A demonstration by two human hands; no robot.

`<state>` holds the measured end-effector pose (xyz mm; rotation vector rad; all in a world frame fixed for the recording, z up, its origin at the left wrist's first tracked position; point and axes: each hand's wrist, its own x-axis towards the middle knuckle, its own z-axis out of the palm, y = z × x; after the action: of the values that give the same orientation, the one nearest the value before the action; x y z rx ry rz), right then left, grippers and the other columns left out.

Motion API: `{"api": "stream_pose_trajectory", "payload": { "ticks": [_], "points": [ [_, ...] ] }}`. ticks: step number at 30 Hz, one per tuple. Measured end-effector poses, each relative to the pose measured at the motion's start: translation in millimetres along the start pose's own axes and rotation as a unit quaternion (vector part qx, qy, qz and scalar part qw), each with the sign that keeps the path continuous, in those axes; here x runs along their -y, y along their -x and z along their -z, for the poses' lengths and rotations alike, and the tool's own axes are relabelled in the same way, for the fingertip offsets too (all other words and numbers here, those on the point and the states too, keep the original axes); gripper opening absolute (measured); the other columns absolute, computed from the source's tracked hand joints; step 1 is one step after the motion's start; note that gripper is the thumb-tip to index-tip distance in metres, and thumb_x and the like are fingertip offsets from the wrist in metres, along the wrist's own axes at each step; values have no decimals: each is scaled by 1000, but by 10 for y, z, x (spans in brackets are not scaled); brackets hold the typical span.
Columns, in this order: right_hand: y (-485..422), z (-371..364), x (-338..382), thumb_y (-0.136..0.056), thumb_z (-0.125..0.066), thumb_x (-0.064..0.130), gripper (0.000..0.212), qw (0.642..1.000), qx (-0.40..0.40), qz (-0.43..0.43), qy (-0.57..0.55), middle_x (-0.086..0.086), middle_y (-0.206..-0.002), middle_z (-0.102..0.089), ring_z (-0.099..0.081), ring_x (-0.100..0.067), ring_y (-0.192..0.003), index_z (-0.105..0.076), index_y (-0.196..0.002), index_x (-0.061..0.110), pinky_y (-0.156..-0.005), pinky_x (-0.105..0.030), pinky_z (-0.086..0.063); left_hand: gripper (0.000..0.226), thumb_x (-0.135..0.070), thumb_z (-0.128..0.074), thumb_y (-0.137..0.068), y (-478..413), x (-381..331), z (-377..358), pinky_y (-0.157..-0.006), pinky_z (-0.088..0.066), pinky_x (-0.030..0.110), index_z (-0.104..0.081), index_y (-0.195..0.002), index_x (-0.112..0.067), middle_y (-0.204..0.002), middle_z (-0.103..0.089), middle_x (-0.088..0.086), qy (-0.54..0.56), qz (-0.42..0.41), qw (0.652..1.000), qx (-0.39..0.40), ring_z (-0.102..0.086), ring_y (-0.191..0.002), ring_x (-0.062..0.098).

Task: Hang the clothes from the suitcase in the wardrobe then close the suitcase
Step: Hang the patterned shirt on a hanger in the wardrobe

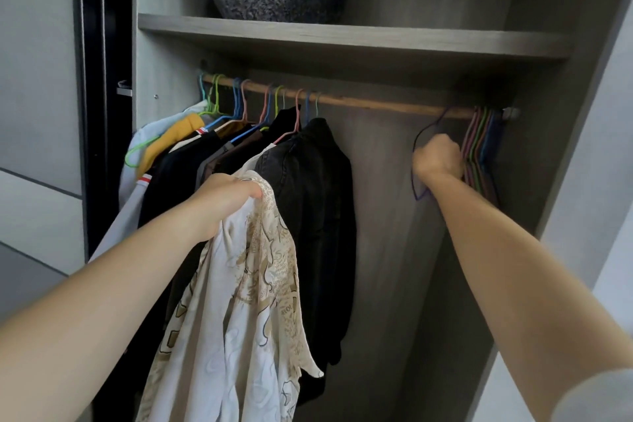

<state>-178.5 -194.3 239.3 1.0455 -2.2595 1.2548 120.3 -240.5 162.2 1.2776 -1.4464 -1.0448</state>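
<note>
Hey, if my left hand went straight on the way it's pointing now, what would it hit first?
Most likely the black jacket hanging on the rail, just beyond your left hand and the patterned shirt it grips, though depth is hard to judge here.

The rod point(376, 105) is bare along its middle, between clothes point(315, 181) crowding its left part and empty hangers point(479, 144) bunched at its right end. The shelf point(342, 41) sits close above, leaving little headroom.
</note>
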Motion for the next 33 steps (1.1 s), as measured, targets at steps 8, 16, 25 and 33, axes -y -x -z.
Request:
{"api": "stream_pose_trajectory", "payload": {
  "ticks": [8,16,25,33],
  "points": [
    [1038,-678,-365,-87,-66,16,31,915,105,-59,-384,5,-44,-44,-42,-18,-45,-46,-63,14,-49,-28,-36,31,-22,-68,-81,92,142,369,-76,-41,29,-63,-107,-6,-112,-61,12,-44,-5,998,-38,-54,-93,25],
    [1311,-759,-310,-84,-64,56,46,850,213,-227,-425,4,-51,-36,-34,-13,-43,-40,-67,20,-41,-24,-29,30,-27,-68,-82,192,368,608,-83,-38,32,-64,-104,-8,-120,-52,7,-103,1,994,-26,-47,-102,23],
    [1779,-564,-403,-93,-59,27,31,721,573,20,-389,3,-52,-17,-11,-11,-45,-54,-67,11,-47,-27,-7,31,-39,-75,-70,382,616,970,-70,-41,25,-71,-84,-11,-95,-63,1,-201,-30,978,-45,-60,-88,20],
    [2515,-739,-22,-100,-52,16,20,708,622,69,-326,5,-53,-23,-17,-7,-43,-63,-91,1,-39,-19,-13,20,-28,-65,-85,740,787,1040,-68,-41,25,-74,-90,-11,-97,-70,8,-310,-75,945,-77,-61,-91,21]
  ]
}}
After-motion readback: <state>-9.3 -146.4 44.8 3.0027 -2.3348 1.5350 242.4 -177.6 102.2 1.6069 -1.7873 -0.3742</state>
